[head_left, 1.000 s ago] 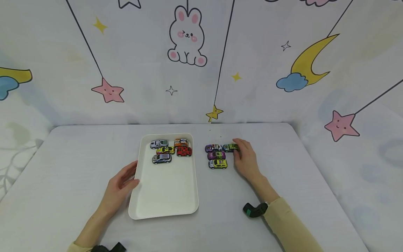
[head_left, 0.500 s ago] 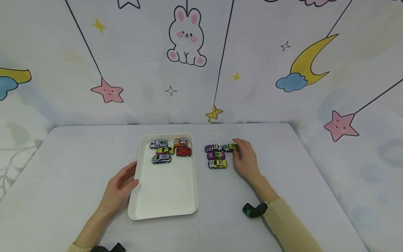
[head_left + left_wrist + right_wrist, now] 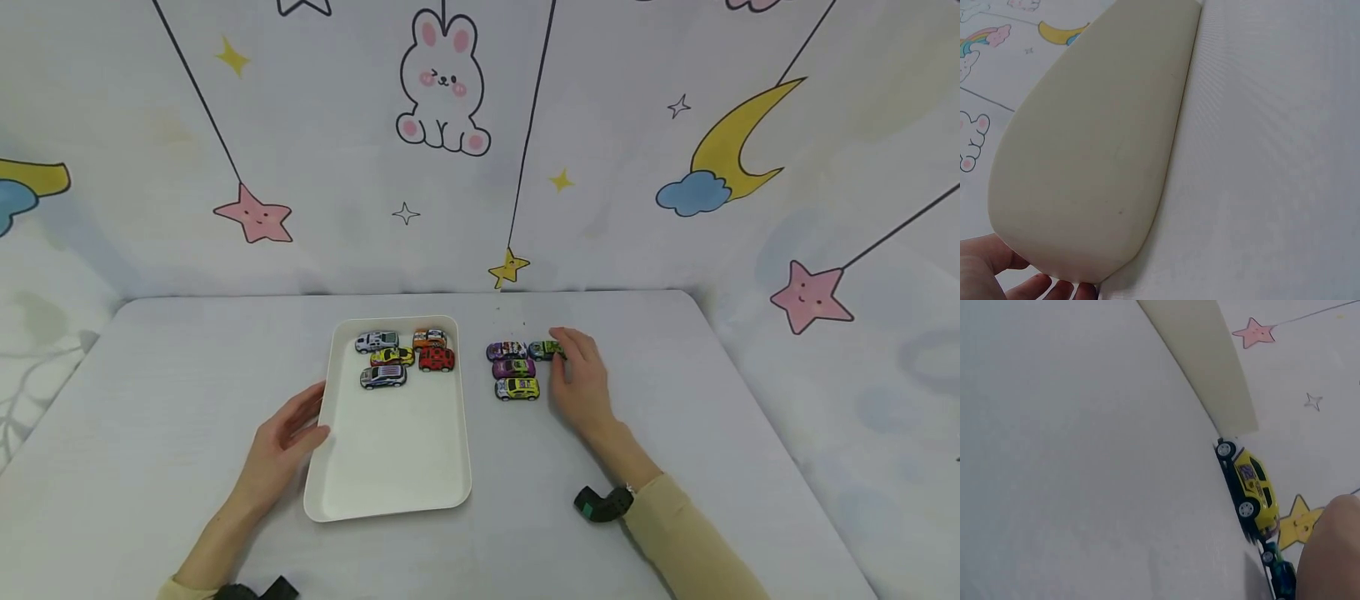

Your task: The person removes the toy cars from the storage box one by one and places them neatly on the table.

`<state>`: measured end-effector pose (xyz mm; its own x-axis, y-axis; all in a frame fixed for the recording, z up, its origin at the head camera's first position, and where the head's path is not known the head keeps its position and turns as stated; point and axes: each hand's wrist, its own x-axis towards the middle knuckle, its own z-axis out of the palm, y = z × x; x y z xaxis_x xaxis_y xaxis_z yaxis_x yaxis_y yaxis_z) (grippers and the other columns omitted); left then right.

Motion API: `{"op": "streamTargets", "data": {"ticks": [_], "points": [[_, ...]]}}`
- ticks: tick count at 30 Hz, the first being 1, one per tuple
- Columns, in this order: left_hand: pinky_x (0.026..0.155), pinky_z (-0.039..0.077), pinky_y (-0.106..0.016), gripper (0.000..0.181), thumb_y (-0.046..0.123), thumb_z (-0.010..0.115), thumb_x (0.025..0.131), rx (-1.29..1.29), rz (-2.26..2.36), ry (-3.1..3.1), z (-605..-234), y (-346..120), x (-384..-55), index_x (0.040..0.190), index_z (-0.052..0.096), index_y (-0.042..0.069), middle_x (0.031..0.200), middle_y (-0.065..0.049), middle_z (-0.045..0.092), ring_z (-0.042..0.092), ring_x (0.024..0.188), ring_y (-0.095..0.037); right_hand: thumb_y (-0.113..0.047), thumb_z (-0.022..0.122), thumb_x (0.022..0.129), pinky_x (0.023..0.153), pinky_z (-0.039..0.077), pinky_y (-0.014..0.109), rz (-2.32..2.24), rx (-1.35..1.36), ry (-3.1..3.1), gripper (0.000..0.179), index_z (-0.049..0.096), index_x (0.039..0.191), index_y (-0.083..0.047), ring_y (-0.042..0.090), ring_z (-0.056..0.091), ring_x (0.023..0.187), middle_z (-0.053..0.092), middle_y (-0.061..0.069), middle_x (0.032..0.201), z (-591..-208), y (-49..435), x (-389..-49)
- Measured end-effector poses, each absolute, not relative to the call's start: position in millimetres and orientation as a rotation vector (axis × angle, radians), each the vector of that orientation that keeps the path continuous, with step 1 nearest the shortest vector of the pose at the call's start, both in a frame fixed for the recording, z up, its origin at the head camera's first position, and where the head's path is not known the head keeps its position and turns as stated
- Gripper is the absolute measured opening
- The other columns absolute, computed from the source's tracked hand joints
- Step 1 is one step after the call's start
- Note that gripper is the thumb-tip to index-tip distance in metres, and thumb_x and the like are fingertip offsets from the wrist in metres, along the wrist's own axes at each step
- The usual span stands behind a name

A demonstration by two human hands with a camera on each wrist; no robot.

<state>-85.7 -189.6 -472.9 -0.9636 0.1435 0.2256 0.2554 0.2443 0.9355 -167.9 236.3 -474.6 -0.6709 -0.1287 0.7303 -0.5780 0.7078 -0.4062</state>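
Note:
A white tray (image 3: 390, 450) lies on the table, with several small toy cars at its far end, among them a red one (image 3: 437, 359) and a silver one (image 3: 383, 377). My left hand (image 3: 279, 450) grips the tray's left side, thumb at the rim; the left wrist view shows its fingertips at the tray's wall (image 3: 1085, 144). Right of the tray, my right hand (image 3: 581, 379) pinches the right end of a green toy car (image 3: 543, 350), which its fingers partly cover. A yellow toy car (image 3: 1254, 490) stands near that hand in the right wrist view.
Close by the green car are a purple-and-white car (image 3: 506, 351), a purple car (image 3: 513, 368) and the yellow one. A patterned wall (image 3: 337, 183) rises behind the white table (image 3: 675, 367). Tiny crumbs lie behind the cars.
My right hand's fingers have shifted slightly left and now cover more of the green car's end. My left hand and the tray stay in place.

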Motion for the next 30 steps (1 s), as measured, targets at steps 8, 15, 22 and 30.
{"op": "streamTargets", "data": {"ticks": [8, 15, 22, 30], "points": [[0.097, 0.047, -0.010, 0.054, -0.003, 0.060, 0.096, -0.388, -1.842, -2.404, -474.6, -189.9, -87.2, 0.146, 0.042, -0.006, 0.144, -0.036, 0.044, 0.052, 0.125, 0.006, 0.010, 0.055, 0.087, 0.104, 0.049, 0.040, 0.785, 0.773, -2.077, 0.037, 0.065, 0.122, 0.007, 0.035, 0.060, 0.114, 0.066, 0.019, 0.121, -466.4, 202.5, -153.4], [0.098, 0.048, -0.011, 0.054, -0.004, 0.060, 0.095, -0.400, -1.840, -2.397, -474.8, -189.2, -88.2, 0.146, 0.042, -0.007, 0.143, -0.037, 0.045, 0.053, 0.125, 0.005, 0.000, 0.064, 0.089, 0.107, 0.047, 0.037, 0.830, 0.976, -2.057, 0.033, 0.066, 0.121, 0.004, 0.032, 0.059, 0.116, 0.065, 0.018, 0.122, -469.1, 180.0, -140.7], [0.098, 0.047, -0.010, 0.054, -0.004, 0.060, 0.095, -0.395, -1.834, -2.400, -474.0, -190.7, -87.2, 0.146, 0.042, -0.007, 0.144, -0.034, 0.046, 0.053, 0.125, 0.005, -0.022, 0.068, 0.094, 0.104, 0.050, 0.037, 0.946, 1.069, -2.091, 0.037, 0.065, 0.122, 0.002, 0.028, 0.059, 0.117, 0.065, 0.013, 0.125, -475.6, 163.5, -139.1], [0.097, 0.048, -0.011, 0.054, -0.005, 0.060, 0.095, -0.404, -1.867, -2.379, -476.6, -191.9, -88.1, 0.146, 0.042, -0.007, 0.144, -0.032, 0.047, 0.054, 0.125, 0.003, -0.019, 0.079, 0.085, 0.105, 0.049, 0.035, 0.983, 1.091, -2.214, 0.051, 0.061, 0.130, -0.001, 0.023, 0.057, 0.122, 0.062, 0.010, 0.130, -468.9, 142.2, -140.1]]}}
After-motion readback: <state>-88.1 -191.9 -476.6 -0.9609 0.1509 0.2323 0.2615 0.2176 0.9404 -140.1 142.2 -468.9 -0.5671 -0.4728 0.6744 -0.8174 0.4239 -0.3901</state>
